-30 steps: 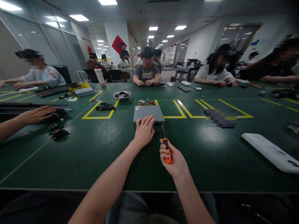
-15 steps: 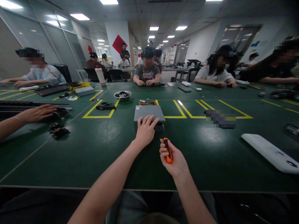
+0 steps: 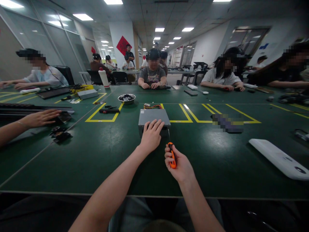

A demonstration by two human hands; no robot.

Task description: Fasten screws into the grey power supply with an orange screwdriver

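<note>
Grey metal box (image 3: 154, 115) on desk (image 3: 116, 174), braced by left hand (image 3: 151, 137), fingers spread, unclenched; right hand (image 3: 180, 162) grasps screwdriver (image 3: 172, 158), shaft (image 3: 169, 134) by box's right front: press evenly, aligned, box kept steady.

The left hand (image 3: 151, 138), right hand (image 3: 181, 163) and both forearms (image 3: 116, 183) are bare; dark bluish-grey trousers (image 3: 134, 209) show faintly toward six o'clock.

Orange-and-black screwdriver (image 3: 173, 161), grey box (image 3: 154, 115), green table (image 3: 96, 170) with yellow lines (image 3: 181, 121)
</note>
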